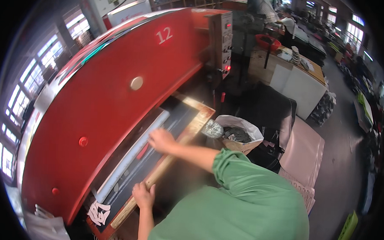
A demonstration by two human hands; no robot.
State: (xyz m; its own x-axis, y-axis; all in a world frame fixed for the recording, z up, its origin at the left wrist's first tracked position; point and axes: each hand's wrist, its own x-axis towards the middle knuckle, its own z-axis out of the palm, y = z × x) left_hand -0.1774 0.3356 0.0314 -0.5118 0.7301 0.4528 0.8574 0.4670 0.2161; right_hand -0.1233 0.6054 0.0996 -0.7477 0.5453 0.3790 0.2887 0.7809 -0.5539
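Observation:
A big red press machine (113,75) stands in front of me, with a dark work bed (175,119) beneath its overhang. Along the bed lies a long pale roll or bar (131,158). My right hand (161,141) reaches over the bed beside this bar, fingers curled; whatever they may hold is hidden. Just below that hand shows a small red strip (143,151). My left hand (143,195) rests on the wooden front edge (160,169) of the bed, its thumb apart from the fingers. Pale cut pieces (98,212) are heaped at the bed's near left corner.
A white sack (238,130) of dark scraps stands right of the bed. Beyond it are black sheets (264,105) and pink sheets (303,149). A control box (226,45) hangs on the press. Farther off are a table with a red basin (268,42) and a person (288,24).

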